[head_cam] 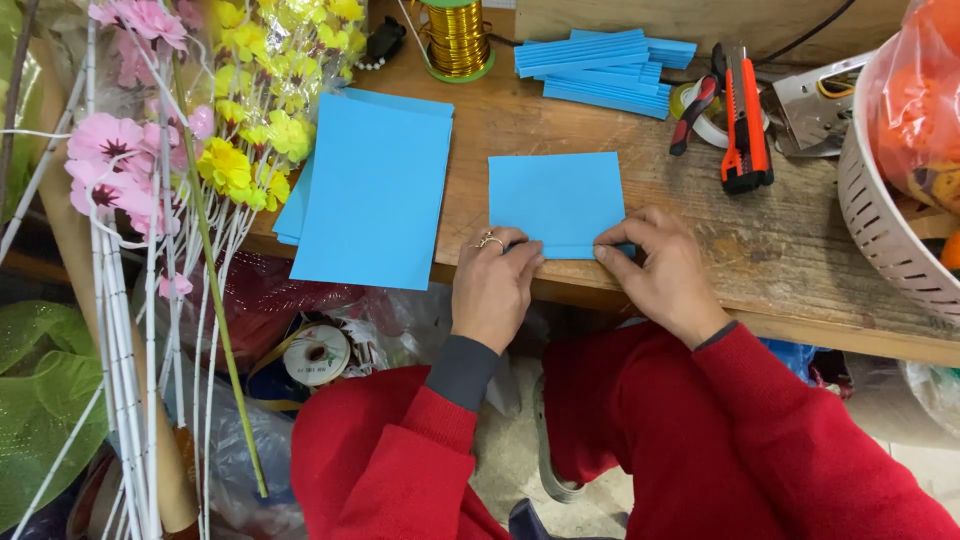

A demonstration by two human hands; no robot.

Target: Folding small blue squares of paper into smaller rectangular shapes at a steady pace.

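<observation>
A blue paper sheet (556, 196) lies on the wooden table (780, 250) near its front edge, with a narrow fold along its near side. My left hand (492, 285), a ring on one finger, presses the fold's left end. My right hand (662, 270) pinches the fold's right end. Both arms wear red sleeves.
A stack of blue sheets (368, 185) lies to the left. Folded blue strips (605, 66) and a gold wire spool (455, 38) sit at the back. An orange utility knife (746, 125), tape roll (700, 112) and white basket (885, 215) are right. Artificial flowers (190, 140) stand left.
</observation>
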